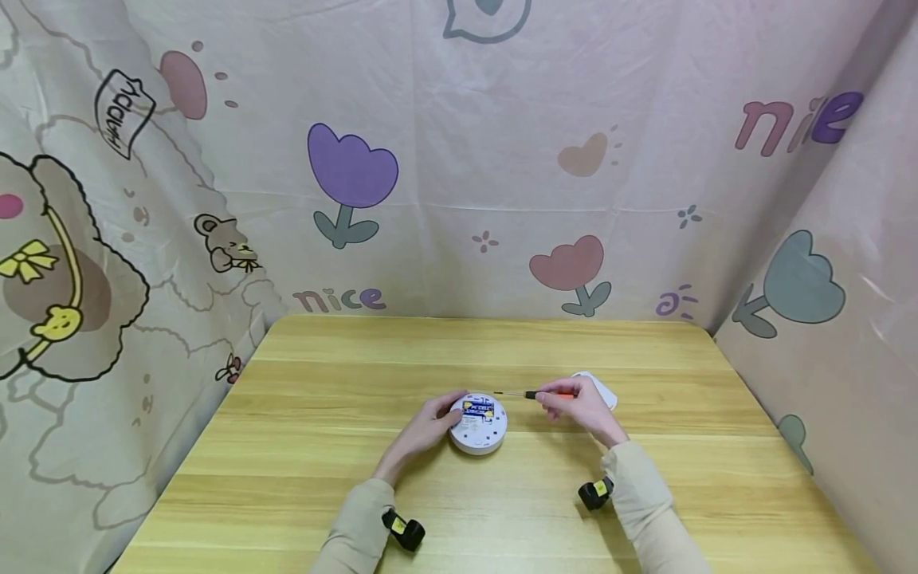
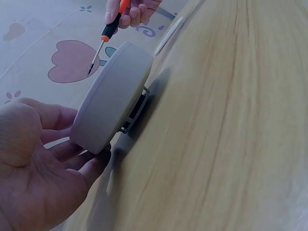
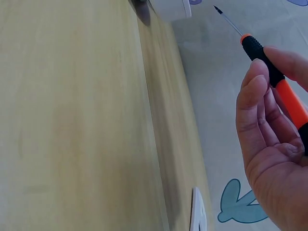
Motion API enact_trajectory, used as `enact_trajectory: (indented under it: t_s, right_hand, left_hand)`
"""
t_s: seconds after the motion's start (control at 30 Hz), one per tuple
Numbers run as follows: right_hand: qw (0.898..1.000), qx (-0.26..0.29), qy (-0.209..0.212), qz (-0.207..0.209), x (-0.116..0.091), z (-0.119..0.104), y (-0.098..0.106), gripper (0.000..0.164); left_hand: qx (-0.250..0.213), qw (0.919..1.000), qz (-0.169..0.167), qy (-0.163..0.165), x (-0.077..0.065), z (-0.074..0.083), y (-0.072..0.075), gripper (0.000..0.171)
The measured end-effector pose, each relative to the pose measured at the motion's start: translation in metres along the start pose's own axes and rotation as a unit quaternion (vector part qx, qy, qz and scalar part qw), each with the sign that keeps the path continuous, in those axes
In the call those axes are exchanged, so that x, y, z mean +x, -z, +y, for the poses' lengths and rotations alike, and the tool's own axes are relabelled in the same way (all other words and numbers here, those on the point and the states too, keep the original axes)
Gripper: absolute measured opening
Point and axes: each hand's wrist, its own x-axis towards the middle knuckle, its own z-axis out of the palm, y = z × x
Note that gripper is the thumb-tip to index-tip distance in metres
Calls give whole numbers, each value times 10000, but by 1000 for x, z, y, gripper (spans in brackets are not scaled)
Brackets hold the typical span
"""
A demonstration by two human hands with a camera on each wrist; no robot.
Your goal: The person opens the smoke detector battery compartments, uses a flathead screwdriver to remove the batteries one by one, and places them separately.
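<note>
My left hand (image 1: 429, 424) grips a round white smoke detector (image 1: 476, 441) by its left edge, thumb on the upper face and fingers underneath. A blue and yellow battery area (image 1: 478, 410) shows on that face. In the left wrist view the smoke detector (image 2: 111, 98) is tilted, with a vented part (image 2: 136, 111) on its underside facing the tabletop. To the right, my right hand (image 1: 577, 405) pinches a screwdriver (image 3: 262, 57) by its black and orange handle. Its thin shaft points left at the smoke detector, the tip apart from it.
A flat white piece (image 1: 606, 394) lies on the wooden table (image 1: 344, 383) just behind my right hand. Printed cloth (image 1: 459, 159) hangs at the back and on both sides of the table. Black wrist cameras (image 1: 406, 532) are strapped to both sleeves.
</note>
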Motion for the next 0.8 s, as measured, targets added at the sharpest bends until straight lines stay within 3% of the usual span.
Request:
enact_trajectory:
  t_s: [0.2, 0.37, 0.57, 0.8]
  right_hand:
    - [9999, -118, -21, -80, 1, -4, 2, 30]
    - [9989, -255, 123, -380, 4, -11, 7, 27]
    - [9929, -946, 227, -679, 10, -23, 11, 23]
    - [9783, -1785, 553, -891, 12, -37, 8, 13]
  left_hand:
    - [-4, 10000, -4, -13, -1, 0, 1, 46]
    - [-45, 10000, 21, -45, -1, 0, 1, 47]
    - [-91, 9997, 223, -14, 1, -1, -3, 47]
    - [-268, 9987, 434, 91, 1, 1, -7, 45]
